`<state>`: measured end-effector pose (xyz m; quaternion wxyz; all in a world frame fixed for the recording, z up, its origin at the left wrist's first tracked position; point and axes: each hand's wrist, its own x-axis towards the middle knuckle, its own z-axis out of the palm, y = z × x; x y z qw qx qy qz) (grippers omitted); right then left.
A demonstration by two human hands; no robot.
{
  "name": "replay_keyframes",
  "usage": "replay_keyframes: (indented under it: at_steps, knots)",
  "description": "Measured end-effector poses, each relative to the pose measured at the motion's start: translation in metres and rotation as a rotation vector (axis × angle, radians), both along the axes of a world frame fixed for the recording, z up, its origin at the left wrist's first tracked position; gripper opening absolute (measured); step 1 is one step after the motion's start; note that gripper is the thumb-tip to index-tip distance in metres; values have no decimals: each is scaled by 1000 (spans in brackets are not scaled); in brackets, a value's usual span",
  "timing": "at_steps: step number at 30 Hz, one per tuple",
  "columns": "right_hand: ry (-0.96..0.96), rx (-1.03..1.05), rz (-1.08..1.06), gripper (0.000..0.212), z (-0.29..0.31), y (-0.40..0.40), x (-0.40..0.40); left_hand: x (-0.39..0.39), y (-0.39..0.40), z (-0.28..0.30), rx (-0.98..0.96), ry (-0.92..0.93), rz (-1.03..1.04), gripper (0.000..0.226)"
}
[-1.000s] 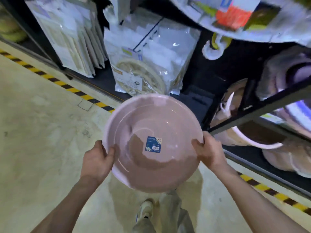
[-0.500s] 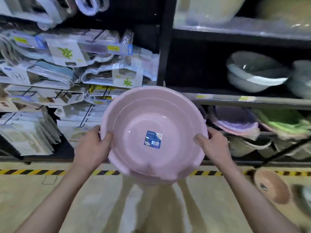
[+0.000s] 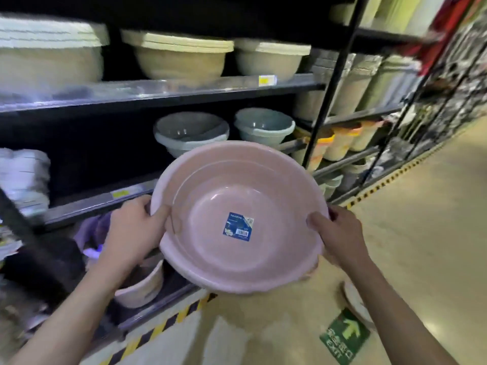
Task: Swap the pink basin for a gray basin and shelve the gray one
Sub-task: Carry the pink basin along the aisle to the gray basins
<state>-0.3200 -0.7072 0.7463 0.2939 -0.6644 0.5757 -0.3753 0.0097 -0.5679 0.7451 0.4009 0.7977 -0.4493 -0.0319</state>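
Observation:
I hold a round pink basin (image 3: 237,185) in front of me, its mouth tilted towards the camera, with a blue label stuck inside its bottom. My left hand (image 3: 131,227) grips its left rim, thumb inside. My right hand (image 3: 340,233) grips the right rim the same way. Just behind the basin's top edge, on the middle shelf, stands a stack of gray basins (image 3: 191,130). A second grayish-green stack (image 3: 263,126) stands to its right.
Beige basins (image 3: 179,59) fill the top shelf. A pale basin (image 3: 142,288) sits on the lowest shelf under my left arm. A black upright post (image 3: 332,83) divides the bays, with buckets (image 3: 340,143) beyond. Yellow-black tape edges the floor, which has a green exit sticker (image 3: 342,335).
My view has swung up and to the right, from the floor and packaged goods to the basin shelves. The pink basin has risen with it, both hands keeping their grip.

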Motion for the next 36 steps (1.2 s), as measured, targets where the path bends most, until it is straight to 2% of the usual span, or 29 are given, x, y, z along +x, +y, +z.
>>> replay_keyframes:
  at_steps: [3, 7, 12, 16, 20, 24, 27, 29, 32, 36]
  knots:
    - [-24, -8, -110, 38, 6, -17, -62, -51, -53, 8, 6, 5, -106, 34]
    - [-77, -1, -220, 24, 8, -34, -122, -99, -112, 17, -10, 54, -233, 35]
    - [-155, 9, -330, 21, -3, -62, -169, -132, -189, 11, -29, 160, -357, 29]
    - [-167, 30, -415, 22, -8, -98, -189, -144, -266, -5, -44, 255, -471, 23]
    - [-167, 48, -489, 36, -8, -146, -197, -157, -344, -20, -52, 350, -558, 22]
    - [-114, 52, -570, 22, -10, -190, -200, -175, -410, -23, -12, 321, -662, 26]
    - [-118, 85, -623, 22, -17, -222, -208, -186, -450, -33, -6, 307, -698, 36]
    - [-122, 101, -642, 24, -22, -244, -215, -195, -474, -43, 11, 384, -716, 31]
    - [-130, 113, -641, 21, -36, -282, -228, -211, -512, -60, -1, 531, -736, 6]
    - [-136, 159, -644, 19, -66, -346, -254, -239, -569, -82, 6, 577, -712, 10]
